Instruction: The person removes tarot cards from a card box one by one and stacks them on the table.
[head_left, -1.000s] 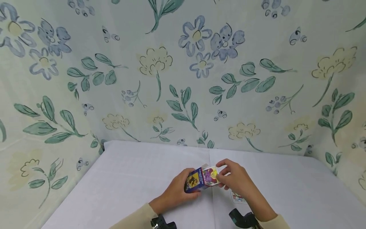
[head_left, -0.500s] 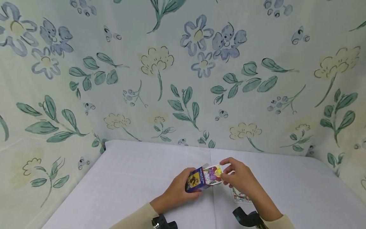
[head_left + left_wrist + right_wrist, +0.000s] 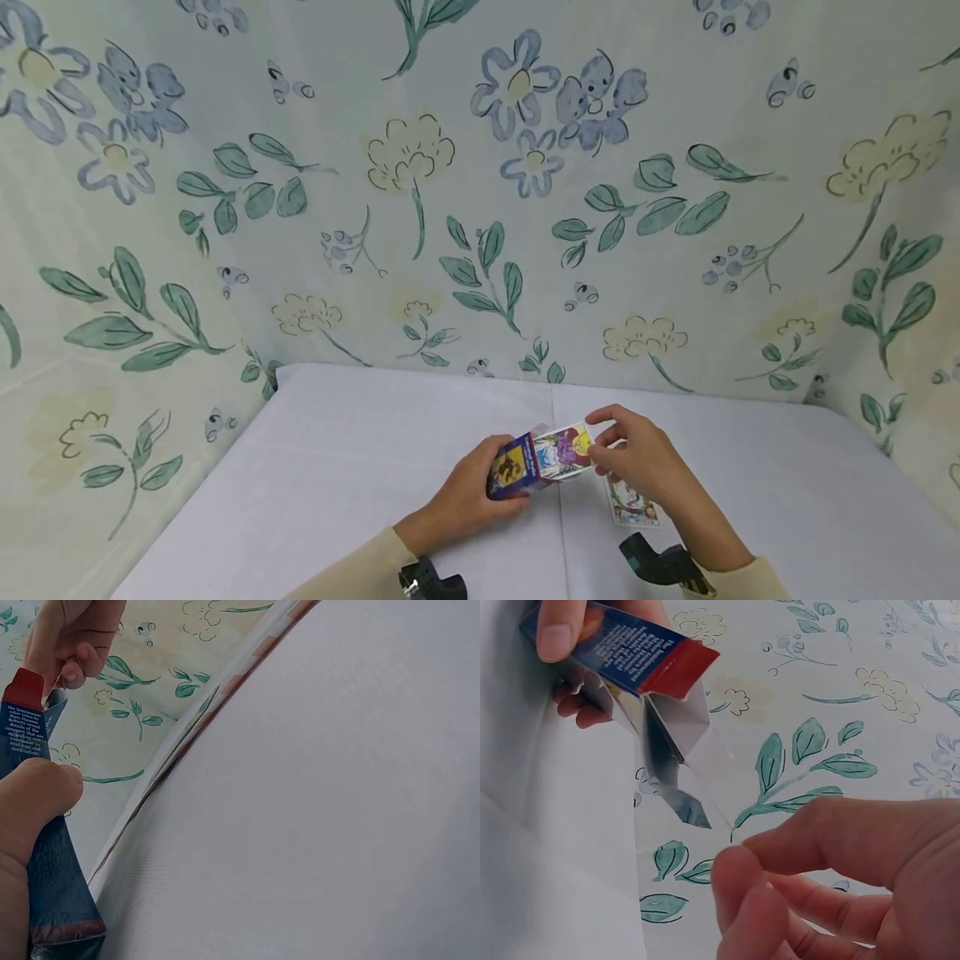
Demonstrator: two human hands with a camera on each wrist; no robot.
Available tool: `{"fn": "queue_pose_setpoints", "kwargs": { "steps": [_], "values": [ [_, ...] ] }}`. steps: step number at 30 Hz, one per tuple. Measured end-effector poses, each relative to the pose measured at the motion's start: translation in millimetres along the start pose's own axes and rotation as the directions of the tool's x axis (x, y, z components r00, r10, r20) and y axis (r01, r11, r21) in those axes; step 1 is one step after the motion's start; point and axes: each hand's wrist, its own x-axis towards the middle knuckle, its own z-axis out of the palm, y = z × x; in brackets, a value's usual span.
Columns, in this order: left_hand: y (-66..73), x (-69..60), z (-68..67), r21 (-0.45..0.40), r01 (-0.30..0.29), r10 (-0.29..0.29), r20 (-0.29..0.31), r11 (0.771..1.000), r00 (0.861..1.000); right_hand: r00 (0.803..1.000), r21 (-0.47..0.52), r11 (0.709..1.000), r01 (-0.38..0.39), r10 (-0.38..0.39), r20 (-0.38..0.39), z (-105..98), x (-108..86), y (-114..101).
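My left hand [image 3: 461, 496] grips a blue card box [image 3: 512, 469] with a yellow picture, tilted above the table. From its opened end sticks a colourful illustrated card [image 3: 564, 450], whose outer end my right hand [image 3: 637, 457] pinches between thumb and finger. The right wrist view shows this card edge-on as a thin line; the box's red flap [image 3: 681, 669] and side flaps stand out there. My left thumb [image 3: 45, 791] presses the box side in the left wrist view. Another illustrated card [image 3: 633, 505] lies face up on the table below my right hand, partly covered by it.
A white cloth covers the table [image 3: 360, 450], with a crease running front to back near the middle. Floral fabric [image 3: 465, 200] hangs behind and at both sides. Black wrist cameras [image 3: 660, 562] are strapped on both wrists.
My right hand has moved right and slightly up, drawing the card further out of the box. The left hand and box stay nearly in place. More of the card on the table shows.
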Motion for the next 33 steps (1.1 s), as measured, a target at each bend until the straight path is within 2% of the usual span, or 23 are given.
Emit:
{"fn": "queue_pose_setpoints", "kwargs": {
  "steps": [19, 33],
  "values": [
    [-0.7, 0.2, 0.7, 0.002, 0.007, -0.007, 0.002, 1.0, 1.0, 1.0, -0.002, 1.0, 0.007, -0.007, 0.005, -13, 1.7, 4],
    [0.8, 3.0, -1.3, -0.005, 0.02, -0.02, 0.006, 1.0, 1.0, 0.999, 0.0, 0.999, 0.04, -0.04, 0.008, -27, 3.5, 6]
  ]
}}
